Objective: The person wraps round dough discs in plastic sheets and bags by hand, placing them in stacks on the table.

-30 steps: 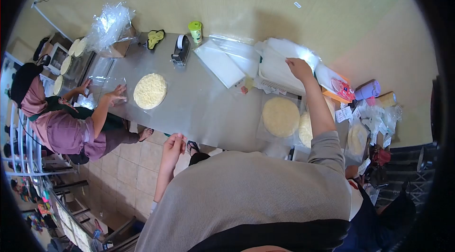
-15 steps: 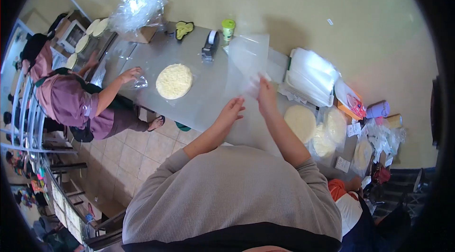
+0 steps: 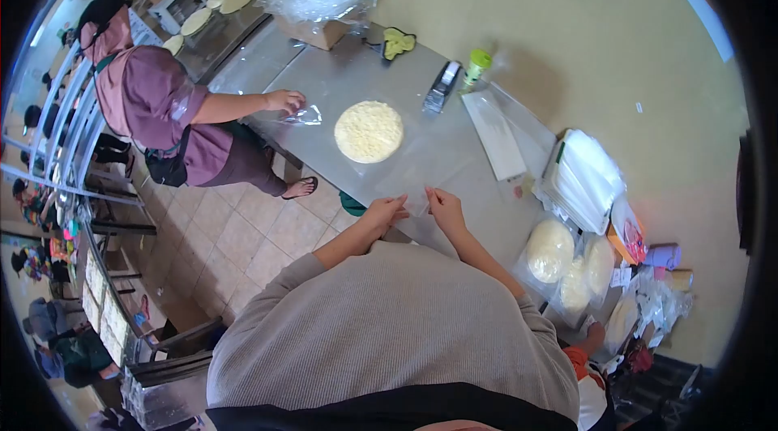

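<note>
My left hand (image 3: 387, 214) and my right hand (image 3: 444, 211) are close together at the table's near edge. Their fingertips pinch a clear plastic bag (image 3: 417, 198), whose thin film is hard to trace against the metal. Beyond them lies a round pale flat base covered in white shreds, like a cheese-topped pizza (image 3: 369, 132), resting on clear film. Neither hand touches it.
A tape dispenser (image 3: 442, 87), a green-lidded cup (image 3: 476, 68) and a long white strip (image 3: 496, 136) lie ahead. White trays (image 3: 585, 178) and bagged round bases (image 3: 550, 250) stand right. At left, a co-worker's hand (image 3: 285, 101) touches clear plastic. A plastic-topped carton (image 3: 316, 32) sits behind.
The bag has come down and toward my body, and both hands now pinch it close together. My view has turned, shifting the table rightward. The long white strip is now uncovered.
</note>
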Tool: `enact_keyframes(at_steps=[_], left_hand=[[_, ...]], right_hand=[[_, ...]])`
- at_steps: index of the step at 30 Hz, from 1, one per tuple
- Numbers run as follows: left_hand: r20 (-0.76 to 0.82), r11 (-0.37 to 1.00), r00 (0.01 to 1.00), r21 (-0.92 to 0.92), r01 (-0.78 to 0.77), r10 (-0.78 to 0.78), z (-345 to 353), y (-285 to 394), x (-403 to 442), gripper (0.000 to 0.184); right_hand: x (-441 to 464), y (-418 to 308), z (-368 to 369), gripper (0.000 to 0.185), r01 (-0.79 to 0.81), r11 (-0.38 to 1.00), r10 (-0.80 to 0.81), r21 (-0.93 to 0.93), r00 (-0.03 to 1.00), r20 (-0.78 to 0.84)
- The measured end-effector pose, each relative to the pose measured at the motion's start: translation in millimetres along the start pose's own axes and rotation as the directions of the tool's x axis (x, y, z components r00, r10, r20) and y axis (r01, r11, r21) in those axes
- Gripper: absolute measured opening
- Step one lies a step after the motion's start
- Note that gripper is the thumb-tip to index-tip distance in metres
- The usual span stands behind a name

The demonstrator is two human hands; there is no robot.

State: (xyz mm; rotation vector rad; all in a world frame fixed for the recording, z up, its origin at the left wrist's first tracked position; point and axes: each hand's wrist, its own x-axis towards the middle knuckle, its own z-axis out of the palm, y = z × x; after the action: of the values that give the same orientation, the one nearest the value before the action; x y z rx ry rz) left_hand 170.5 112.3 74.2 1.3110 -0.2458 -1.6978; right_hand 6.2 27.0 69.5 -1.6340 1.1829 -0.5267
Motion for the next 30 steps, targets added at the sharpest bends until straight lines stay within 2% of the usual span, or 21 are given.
enact_keyframes(at_steps=[1, 4, 7, 8, 9, 11, 13, 16, 17, 19, 20, 23, 24, 27, 28, 30], left_hand=[[0.021, 0.99, 0.998, -0.133, 0.054, -0.052, -7.1, -0.8, 1.5, 0.032], [-0.082, 0.992, 0.99, -0.044, -0.12, 0.116, -24.0, 5.3, 4.0, 0.031], [-0.131, 0.896, 0.909, 0.272, -0.35, 0.395, -36.2, 30.9, -5.9, 0.03], [-0.161, 0.83, 0.835, 0.309, -0.464, 0.526, -40.5, 36.5, -7.2, 0.027], [-0.142, 0.81, 0.819, 0.317, -0.494, 0.555, -45.5, 45.3, -10.8, 0.027], [-0.119, 0.766, 0.781, 0.333, -0.551, 0.613, -53.4, 66.1, -25.9, 0.029], [-0.068, 0.576, 0.695, 0.62, -0.532, 0.715, -52.4, 89.4, -53.2, 0.035], [-0.031, 0.563, 0.718, 0.644, -0.518, 0.695, -53.8, 110.4, -82.6, 0.04], [-0.026, 0.555, 0.716, 0.652, -0.516, 0.697, -59.4, 115.7, -89.6, 0.04], [-0.004, 0.539, 0.721, 0.667, -0.515, 0.693, -69.0, 123.1, -99.0, 0.041], [0.024, 0.509, 0.67, 0.63, -0.587, 0.742, -77.3, 124.4, -98.7, 0.042], [0.01, 0.591, 0.717, 0.558, -0.583, 0.697, -103.8, 127.9, -113.2, 0.044], [0.003, 0.618, 0.752, 0.567, -0.544, 0.659, -109.8, 133.8, -130.2, 0.045], [-0.033, 0.382, 0.632, 0.821, -0.424, 0.774, -138.7, 127.4, -149.7, 0.041], [-0.093, 0.432, 0.661, 0.822, -0.371, 0.745, -155.3, 115.1, -141.0, 0.038], [-0.209, 0.561, 0.67, 0.743, -0.365, 0.713, -176.8, 98.2, -135.7, 0.037]], right_hand=[[4.8, 1.8, 8.2, 0.045, -0.024, 0.998, 0.023, 0.061, 1.0, 0.006], [7.5, -11.4, 28.1, 0.045, -0.048, 0.989, 0.05, 0.141, 0.999, -0.007], [0.7, -62.4, 21.1, 0.049, -0.019, 0.984, 0.024, -0.177, 0.999, 0.027], [3.9, -65.9, 23.0, 0.05, 0.071, 0.933, -0.088, -0.352, 0.996, -0.032], [7.2, -68.8, 25.8, 0.052, 0.151, 0.845, -0.217, -0.513, 0.974, -0.071], [7.0, -98.0, 28.1, 0.045, 0.207, 0.828, -0.286, -0.52, 0.955, -0.076], [7.5, -120.2, 40.6, 0.039, 0.385, 0.879, -0.417, -0.281, 0.907, -0.062], [7.3, -160.3, 54.6, 0.029, 0.43, 0.849, -0.357, -0.307, 0.895, 0.268], [10.3, -160.9, 62.7, 0.028, 0.439, 0.878, -0.364, -0.191, 0.872, 0.329], [18.9, -158.6, 77.6, 0.024, 0.404, 0.914, -0.378, 0.036, 0.817, 0.435], [21.2, -163.5, 82.1, 0.02, 0.345, 0.932, -0.357, 0.113, 0.812, 0.462], [23.7, -175.5, 94.3, 0.013, 0.12, 0.942, -0.285, 0.314, 0.782, 0.555], [24.9, -176.7, 98.6, 0.013, 0.096, 0.93, -0.281, 0.354, 0.808, 0.519], [29.8, -174.8, 113.5, 0.014, 0.066, 0.893, -0.282, 0.446, 0.853, 0.44], [29.9, -171.8, 119.9, 0.014, 0.078, 0.884, -0.302, 0.46, 0.848, 0.436], [27.1, -164.6, 132.6, 0.015, 0.091, 0.868, -0.353, 0.489, 0.806, 0.475]])
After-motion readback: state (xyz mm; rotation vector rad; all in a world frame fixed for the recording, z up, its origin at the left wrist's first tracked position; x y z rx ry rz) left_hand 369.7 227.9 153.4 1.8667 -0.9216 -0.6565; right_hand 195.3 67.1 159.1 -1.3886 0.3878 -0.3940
